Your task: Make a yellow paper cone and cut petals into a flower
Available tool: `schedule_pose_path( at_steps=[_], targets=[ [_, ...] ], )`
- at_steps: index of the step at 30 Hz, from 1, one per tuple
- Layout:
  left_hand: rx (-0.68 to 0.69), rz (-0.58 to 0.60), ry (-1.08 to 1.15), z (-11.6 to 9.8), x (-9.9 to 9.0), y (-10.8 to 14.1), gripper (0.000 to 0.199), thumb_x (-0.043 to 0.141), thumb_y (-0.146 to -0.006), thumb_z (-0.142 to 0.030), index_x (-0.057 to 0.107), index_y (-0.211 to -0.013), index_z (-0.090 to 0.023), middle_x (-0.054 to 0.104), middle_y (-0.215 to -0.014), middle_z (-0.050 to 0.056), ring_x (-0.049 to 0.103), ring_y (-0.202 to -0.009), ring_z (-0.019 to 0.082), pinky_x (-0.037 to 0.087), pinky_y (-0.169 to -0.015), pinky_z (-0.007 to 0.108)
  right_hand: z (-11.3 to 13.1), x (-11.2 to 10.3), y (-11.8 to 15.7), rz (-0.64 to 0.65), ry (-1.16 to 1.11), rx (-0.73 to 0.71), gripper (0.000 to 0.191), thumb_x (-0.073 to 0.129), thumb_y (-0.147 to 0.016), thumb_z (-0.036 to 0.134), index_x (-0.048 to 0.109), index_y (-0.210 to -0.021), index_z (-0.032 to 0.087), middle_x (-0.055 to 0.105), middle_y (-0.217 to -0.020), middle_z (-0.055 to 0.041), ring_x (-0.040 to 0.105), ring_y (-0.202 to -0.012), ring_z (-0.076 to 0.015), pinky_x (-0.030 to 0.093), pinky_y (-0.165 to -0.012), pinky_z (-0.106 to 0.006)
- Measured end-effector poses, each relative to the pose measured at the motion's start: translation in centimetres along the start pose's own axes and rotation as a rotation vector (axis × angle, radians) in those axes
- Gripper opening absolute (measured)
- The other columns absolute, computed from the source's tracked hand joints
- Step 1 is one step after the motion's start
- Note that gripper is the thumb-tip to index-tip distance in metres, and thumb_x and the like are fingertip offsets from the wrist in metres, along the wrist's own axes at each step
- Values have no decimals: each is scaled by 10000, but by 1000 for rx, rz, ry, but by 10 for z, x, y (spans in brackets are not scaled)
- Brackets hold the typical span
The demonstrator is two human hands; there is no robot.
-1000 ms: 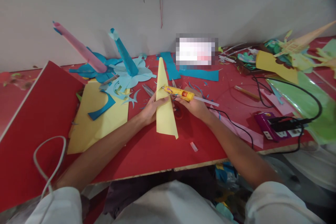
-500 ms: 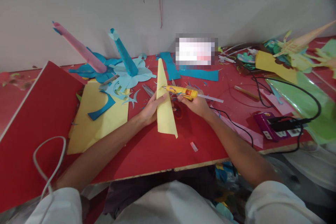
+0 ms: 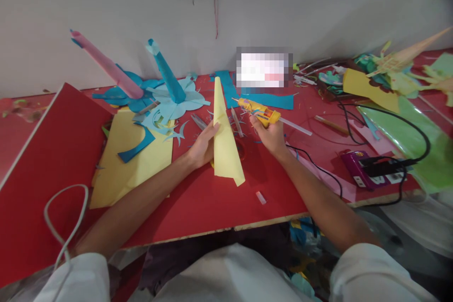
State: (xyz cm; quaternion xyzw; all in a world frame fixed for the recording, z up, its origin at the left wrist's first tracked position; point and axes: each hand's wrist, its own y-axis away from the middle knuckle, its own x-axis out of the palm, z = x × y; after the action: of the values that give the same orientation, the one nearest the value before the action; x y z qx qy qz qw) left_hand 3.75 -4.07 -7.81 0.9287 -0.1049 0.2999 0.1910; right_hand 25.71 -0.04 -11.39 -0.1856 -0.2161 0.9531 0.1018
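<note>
Our left hand (image 3: 204, 145) grips a yellow paper cone (image 3: 226, 151); our right hand (image 3: 272, 136) is wrapped round a glue gun (image 3: 261, 112).
The cone points far, over the middle of the red surface (image 3: 198, 212), left of the nozzle (image 3: 235, 99) and not touching it. We judge gluing is the step in hand; the next move seems to call for firm pressure along the cone's edge.
</note>
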Motion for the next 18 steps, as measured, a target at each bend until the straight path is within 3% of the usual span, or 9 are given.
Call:
schedule_pose_path(
  at_steps=[7, 13, 18],
  targets=[
    [-11, 34, -46, 0, -3, 2, 838, 933, -637, -715, 554, -1211, -236, 754, -886, 60, 768, -791, 285, 632, -692, 401, -3, 0, 1, 18, 21, -4, 424, 670, -950, 640, 699, -853, 229, 686, -731, -33, 663, -684, -213, 576, -696, -358],
    [82, -2, -22, -2, 0, 2, 758, 958, -644, -653, 609, -1160, -220, 736, -958, 30, 717, -739, 183, 634, -675, 343, -4, -1, 2, 55, 24, -15, 429, 651, -968, 651, 685, -855, 239, 657, -675, -36, 707, -755, -246, 597, -717, -362],
    [42, -49, -60, -1, -1, 1, 775, 966, -640, -648, 608, -1166, -205, 741, -850, 27, 717, -677, 180, 621, -629, 310, 4, -3, 2, 88, 3, -41, 449, 660, -949, 677, 699, -857, 239, 729, -775, -60, 743, -847, -279, 621, -779, -397]
  ],
)
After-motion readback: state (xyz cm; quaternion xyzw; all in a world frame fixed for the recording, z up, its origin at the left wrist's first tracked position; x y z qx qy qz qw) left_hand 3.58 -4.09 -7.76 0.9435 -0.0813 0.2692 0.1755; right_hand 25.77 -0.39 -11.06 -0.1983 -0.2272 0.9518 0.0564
